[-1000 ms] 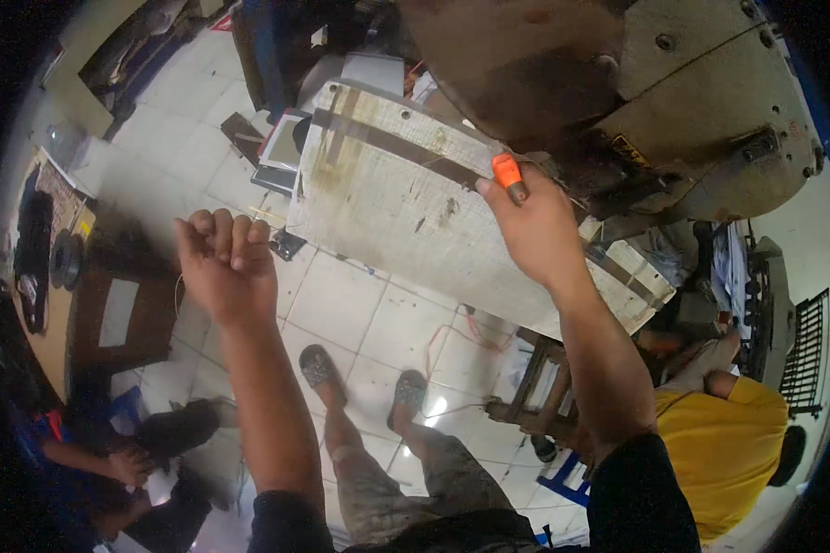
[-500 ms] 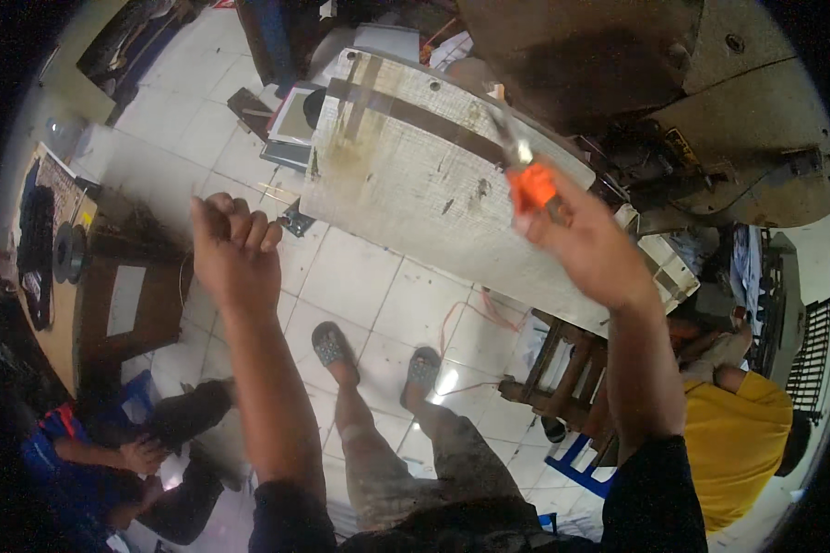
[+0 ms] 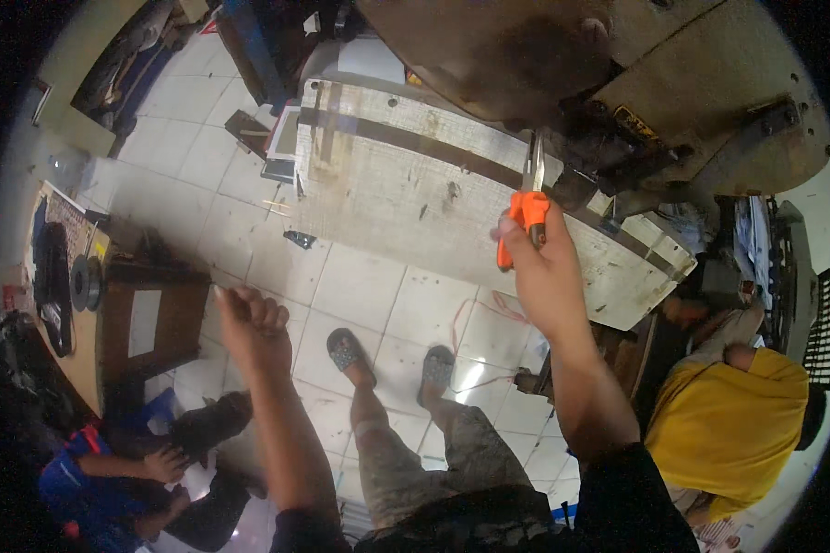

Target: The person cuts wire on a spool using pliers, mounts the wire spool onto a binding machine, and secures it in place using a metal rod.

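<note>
In my right hand [image 3: 546, 263] is a pair of scissors with orange handles [image 3: 529, 208], fingers wrapped round the grips. Their metal blades point away from me, slightly parted, over the far edge of a long whitish board [image 3: 387, 189] crossed by dark strips. My left hand [image 3: 256, 324] is closed, its fingers curled in, above the tiled floor to the left of the board. Whatever it may hold is too small or hidden to make out.
A brown machine housing [image 3: 489, 55] stands beyond the board. At left is a wooden cabinet [image 3: 157, 318] with a black spool [image 3: 87, 282] on it. One person in blue [image 3: 88, 484] sits lower left; another in yellow [image 3: 733, 429] is at right. Pinkish string lies on the tiles.
My right hand has moved toward the middle and slightly nearer me, with the scissors now pointing more straight ahead. My left hand has come down nearer to me, still closed.
</note>
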